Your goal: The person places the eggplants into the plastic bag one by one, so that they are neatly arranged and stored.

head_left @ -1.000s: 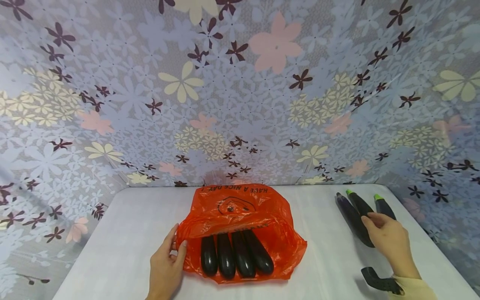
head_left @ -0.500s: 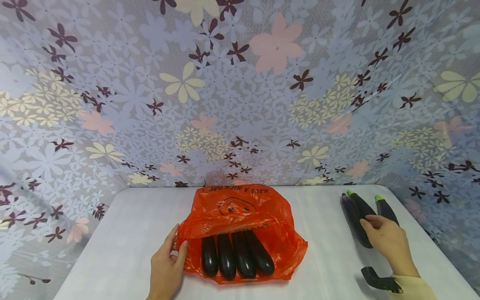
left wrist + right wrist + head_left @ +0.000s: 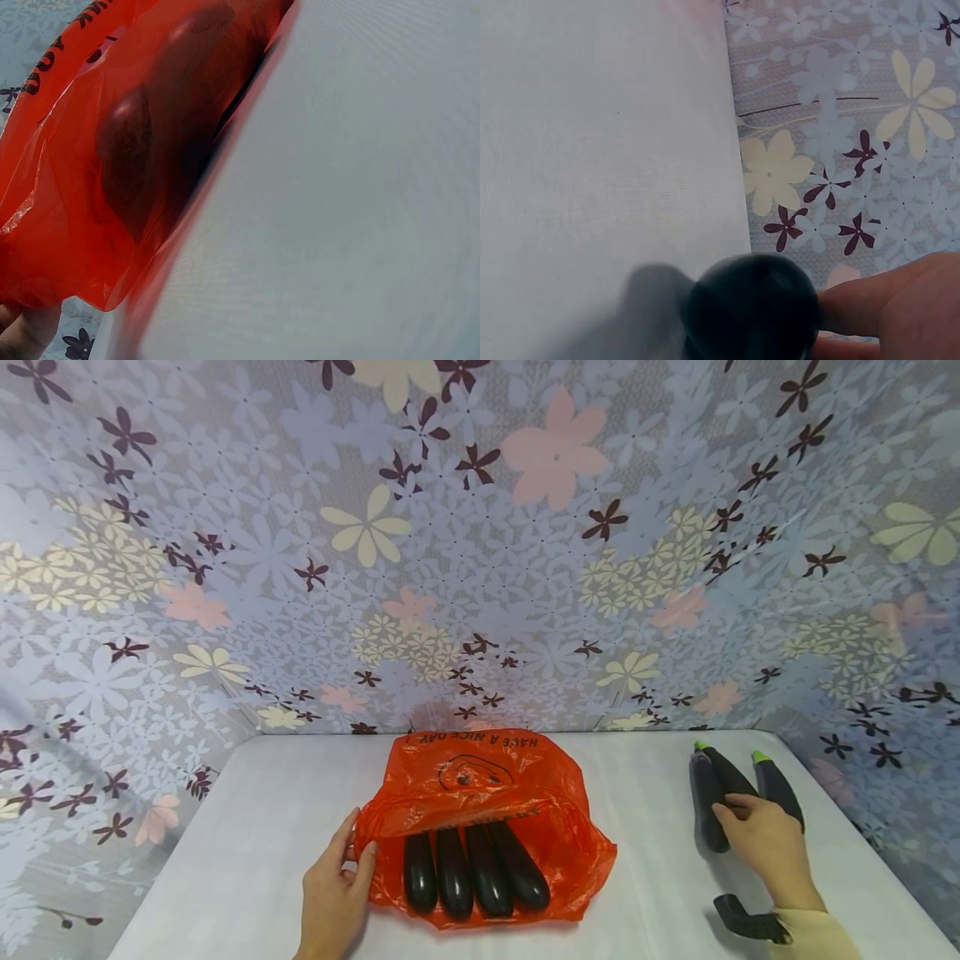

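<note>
A red plastic bag (image 3: 420,806) printed with a face and letters lies with its mouth towards me. Several glossy dark eggplants (image 3: 452,875) lie side by side inside, blunt ends outward. My left hand (image 3: 333,885) pinches the bag's left edge, thumb in front and fingers partly hidden by the plastic. At the right lie three more eggplants. My right hand (image 3: 761,835) grips among them, its thumb at the leftmost eggplant (image 3: 707,806) and its fingers over the middle eggplant (image 3: 723,772). In the right wrist view, a blunt eggplant end (image 3: 754,307) meets my fingers.
The right-hand eggplant (image 3: 776,789), green at the stem, lies just beyond my right hand. A curved black piece (image 3: 750,922) sits at my right sleeve. Flower-patterned wall covering (image 3: 480,568) rises behind and beside the white table (image 3: 285,777).
The leftmost eggplant has swung round, its stem end going right and its near end left. My right hand has shifted slightly left and towards me. The left hand and bag stay put.
</note>
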